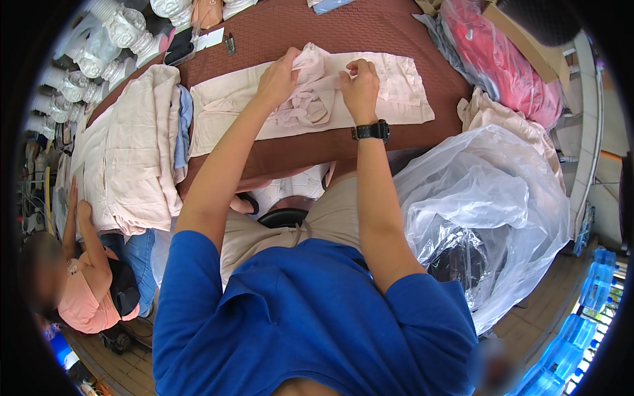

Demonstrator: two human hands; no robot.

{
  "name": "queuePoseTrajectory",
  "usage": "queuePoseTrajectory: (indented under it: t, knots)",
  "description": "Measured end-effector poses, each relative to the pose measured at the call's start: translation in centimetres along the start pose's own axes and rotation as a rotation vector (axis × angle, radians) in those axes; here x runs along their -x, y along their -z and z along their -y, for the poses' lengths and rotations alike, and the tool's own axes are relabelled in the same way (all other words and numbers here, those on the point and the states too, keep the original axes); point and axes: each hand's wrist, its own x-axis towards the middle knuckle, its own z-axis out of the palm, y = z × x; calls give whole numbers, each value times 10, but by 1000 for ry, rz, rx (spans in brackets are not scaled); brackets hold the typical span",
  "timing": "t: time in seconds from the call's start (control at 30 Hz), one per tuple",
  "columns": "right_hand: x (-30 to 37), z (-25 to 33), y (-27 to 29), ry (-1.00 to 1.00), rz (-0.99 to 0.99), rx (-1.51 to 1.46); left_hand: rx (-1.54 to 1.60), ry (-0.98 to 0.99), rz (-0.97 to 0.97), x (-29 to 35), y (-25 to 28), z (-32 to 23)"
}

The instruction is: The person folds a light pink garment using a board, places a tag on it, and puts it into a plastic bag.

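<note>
We count one pale pink garment point(396, 92) spread mid-counter point(370, 30). Our left hand point(277, 79) and right hand point(360, 89) each pinch its bunched fabric. One folded stack point(135, 152) occupies the left edge.

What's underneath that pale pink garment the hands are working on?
Under the pale pink garment lies a brown textured table cover, showing all around it. The left hand and right hand grip its bunched middle. Anything directly beneath the cloth is hidden.

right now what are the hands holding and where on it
Both hands grip the pale pink garment lying on the brown table. The left hand and the right hand each pinch its bunched-up fabric near the top edge.
</note>
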Motion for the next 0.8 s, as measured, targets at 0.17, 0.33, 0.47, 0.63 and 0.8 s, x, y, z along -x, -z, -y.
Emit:
queuePoseTrajectory:
  t: [0.17,0.33,0.47,0.63,0.8]
  knots:
    - [13,20,0,-206,487,-8,-203,-182,152,11,-12,14]
    - [32,14,-12,-24,445,86,6,-134,123,-2,-9,21]
    - [36,4,-14,-159,440,60,132,18,219,-11,4,17]
    - [41,5,-22,-81,236,83,134,23,204,-11,12,10]
    - [35,9,-23,-198,346,-15,176,6,139,-10,12,11]
